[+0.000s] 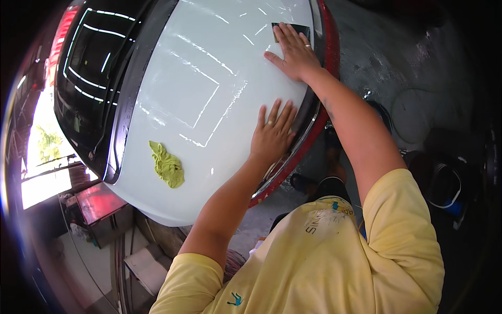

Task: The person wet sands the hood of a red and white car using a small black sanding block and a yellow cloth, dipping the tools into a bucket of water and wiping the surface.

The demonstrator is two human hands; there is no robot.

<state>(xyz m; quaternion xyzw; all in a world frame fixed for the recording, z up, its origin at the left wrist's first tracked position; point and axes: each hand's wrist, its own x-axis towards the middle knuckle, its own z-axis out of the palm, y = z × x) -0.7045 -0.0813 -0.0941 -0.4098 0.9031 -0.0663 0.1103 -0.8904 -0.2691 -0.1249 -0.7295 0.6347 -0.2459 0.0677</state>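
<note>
A glossy white car panel [193,78], wet-looking in places, spreads out in front of me. My right hand [297,54] lies on its far right part, fingers stretched out, with the fingertips over a dark rectangular sheet [299,31]. That sheet is partly hidden under the fingers, and its material is hard to make out. Nearer to me, my left hand [274,129] rests flat on the panel close to its edge, fingers spread, holding nothing. A crumpled yellow-green cloth [167,166] sits on the panel to the left of it.
Dark car glass [99,57] borders the panel on the left. A red strip [331,47] runs along the right edge. At lower left stands a red-topped cabinet [102,203]. Dark equipment with a pale cable [454,175] is on the floor at right.
</note>
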